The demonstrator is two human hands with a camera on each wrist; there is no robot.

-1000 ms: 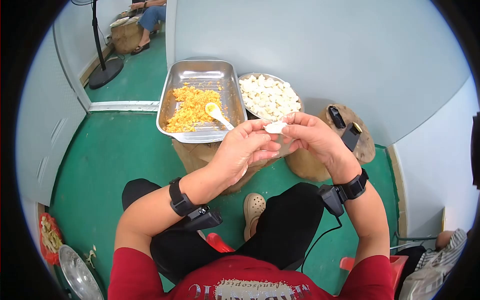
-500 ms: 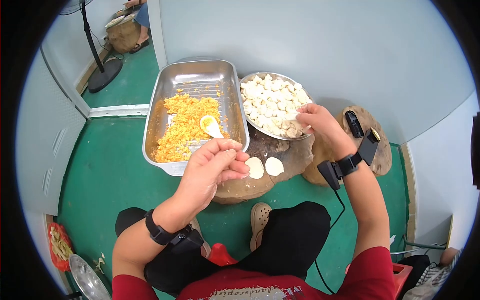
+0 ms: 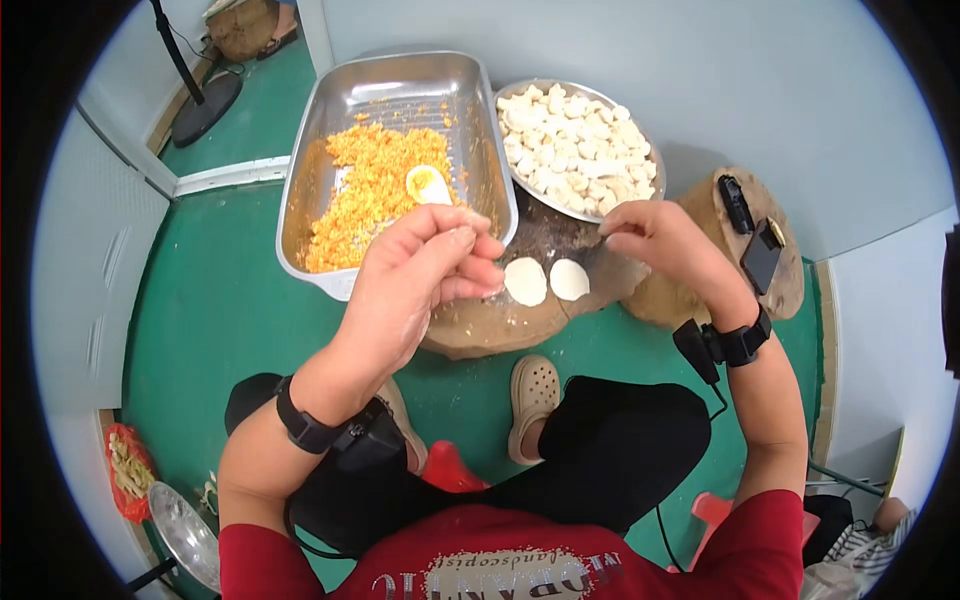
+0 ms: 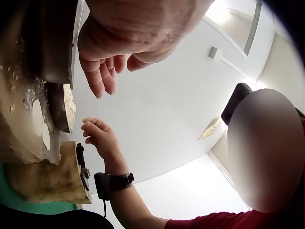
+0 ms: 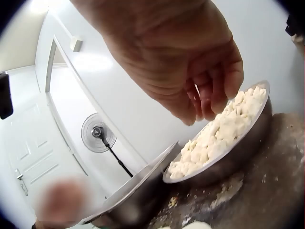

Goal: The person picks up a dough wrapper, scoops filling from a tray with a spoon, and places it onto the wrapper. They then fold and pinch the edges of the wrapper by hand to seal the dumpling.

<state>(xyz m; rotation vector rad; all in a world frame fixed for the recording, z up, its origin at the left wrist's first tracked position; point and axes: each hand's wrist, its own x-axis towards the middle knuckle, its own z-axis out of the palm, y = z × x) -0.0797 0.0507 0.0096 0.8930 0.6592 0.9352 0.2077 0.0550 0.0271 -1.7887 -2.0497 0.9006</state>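
My left hand (image 3: 425, 262) hovers over the near edge of the metal pan (image 3: 430, 72), fingers loosely bent and nothing visible between them. In that pan lies crumbly orange filling (image 3: 365, 190), with a white spoon (image 3: 430, 184) resting in it. My right hand (image 3: 660, 238) hangs at the near right rim of a round metal bowl (image 5: 252, 131), its fingers relaxed and holding nothing. White dumplings (image 3: 575, 140) heap up in the bowl. Between the hands, two flat dough wrappers, one on the left (image 3: 525, 281) and one on the right (image 3: 569, 280), lie on the wooden stump (image 3: 490, 330).
A smaller stump (image 3: 700, 270) to the right carries a black phone-like device (image 3: 762, 258) and another black object (image 3: 735, 204). The wall rises right behind the bowl. On the floor at lower left are a red bag (image 3: 130, 475) and a metal basin (image 3: 185, 535).
Both hands were together pinching a white dough piece; then they parted, and the right hand went to the bowl. It has since drawn back toward the near rim, now empty.
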